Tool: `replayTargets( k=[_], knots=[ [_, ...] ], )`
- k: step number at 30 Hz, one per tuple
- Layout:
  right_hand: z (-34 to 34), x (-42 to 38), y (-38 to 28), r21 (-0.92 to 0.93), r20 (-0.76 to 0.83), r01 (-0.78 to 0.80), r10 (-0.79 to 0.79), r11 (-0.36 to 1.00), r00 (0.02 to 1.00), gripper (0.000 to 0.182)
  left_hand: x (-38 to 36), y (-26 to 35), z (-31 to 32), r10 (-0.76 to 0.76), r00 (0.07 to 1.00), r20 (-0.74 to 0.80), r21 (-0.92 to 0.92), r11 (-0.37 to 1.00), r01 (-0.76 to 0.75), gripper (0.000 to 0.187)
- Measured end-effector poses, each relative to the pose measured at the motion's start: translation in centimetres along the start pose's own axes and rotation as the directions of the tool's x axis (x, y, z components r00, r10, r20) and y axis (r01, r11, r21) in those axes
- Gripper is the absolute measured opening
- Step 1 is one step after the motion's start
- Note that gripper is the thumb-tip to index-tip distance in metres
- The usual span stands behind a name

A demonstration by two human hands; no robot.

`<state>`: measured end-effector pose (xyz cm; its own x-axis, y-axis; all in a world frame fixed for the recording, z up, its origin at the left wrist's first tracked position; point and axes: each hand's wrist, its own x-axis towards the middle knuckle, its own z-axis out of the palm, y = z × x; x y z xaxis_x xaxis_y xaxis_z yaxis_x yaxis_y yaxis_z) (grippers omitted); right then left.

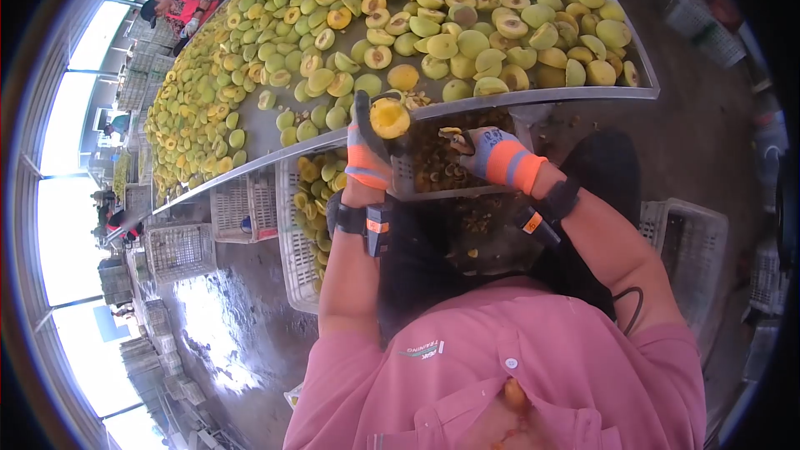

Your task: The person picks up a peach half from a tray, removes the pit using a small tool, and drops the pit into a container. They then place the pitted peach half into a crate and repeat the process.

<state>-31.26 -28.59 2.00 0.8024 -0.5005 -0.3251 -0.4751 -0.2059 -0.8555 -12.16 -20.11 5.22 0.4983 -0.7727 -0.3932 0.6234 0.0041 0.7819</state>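
Fingers [363, 117] of left hand [369, 150] clamped on yellow fruit half [390, 118], fruit against their inner side at near rim of metal-edged table [533, 100]; right hand [490, 155] on near side of that rim, fingers together on small brownish piece [454, 138], above crate of scraps [450, 194].

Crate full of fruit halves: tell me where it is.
In the head view, the crate is left of centre, below the table's edge, beside the left forearm.
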Motion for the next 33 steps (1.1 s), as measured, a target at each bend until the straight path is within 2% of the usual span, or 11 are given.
replayTargets(
  k=[1,4,8,11,14,17,19,24,25,28,33],
  knots=[
    [0.1,-0.6,-0.6,-0.125,-0.045,-0.066,0.061,0.990,0.997,0.032,-0.6,0.4,-0.3,0.027,0.999,-0.021,0.031,0.999,-0.026,0.044],
    [0.7,0.2,-0.4,0.096,-0.093,0.141,-0.132,0.985,0.987,0.030,-2.9,1.2,-0.6,0.233,0.970,0.072,0.352,0.904,-0.244,0.050],
    [1.8,1.3,-0.2,0.291,-0.066,0.095,-0.079,0.952,0.995,0.028,-4.5,2.0,-2.2,0.323,0.932,0.167,0.414,0.834,-0.364,0.031],
    [2.4,2.3,-0.4,0.506,0.121,-0.117,0.064,0.855,0.991,0.023,-4.8,3.2,-5.4,0.459,0.749,0.478,0.670,0.361,-0.649,0.039],
    [2.2,3.8,0.7,0.673,0.264,-0.326,0.195,0.664,0.945,0.020,-6.4,4.2,-6.4,0.292,0.956,-0.016,0.265,0.924,-0.277,0.030],
    [3.2,4.5,1.8,0.541,0.158,-0.275,0.224,0.795,0.962,0.021,-6.2,3.3,-13.9,0.349,0.899,-0.264,0.303,0.915,-0.266,0.020],
    [3.6,4.6,2.9,-0.016,-0.008,-0.008,0.008,1.000,1.000,0.035,-7.4,2.4,-19.0,0.279,0.832,-0.479,0.200,0.958,-0.206,0.020],
    [5.2,4.0,7.3,-0.558,-0.062,-0.014,-0.025,0.830,0.998,0.035,-11.7,-3.2,-35.9,0.267,0.634,-0.726,0.288,0.955,-0.073,0.025],
    [5.1,3.9,7.3,-0.408,-0.038,-0.084,0.075,0.909,0.996,0.035,-13.7,-3.5,-35.4,0.166,0.564,-0.809,0.175,0.984,-0.038,0.027],
    [5.5,3.8,6.7,-0.280,0.067,-0.035,0.056,0.959,0.996,0.037,-16.9,-8.4,-44.3,0.447,0.520,-0.728,0.558,0.827,0.070,0.026],
    [6.6,3.5,6.4,-0.529,0.210,0.024,0.103,0.848,0.972,0.039,-18.9,-11.7,-47.1,0.422,0.461,-0.780,0.541,0.826,0.160,0.032]
  ],
)
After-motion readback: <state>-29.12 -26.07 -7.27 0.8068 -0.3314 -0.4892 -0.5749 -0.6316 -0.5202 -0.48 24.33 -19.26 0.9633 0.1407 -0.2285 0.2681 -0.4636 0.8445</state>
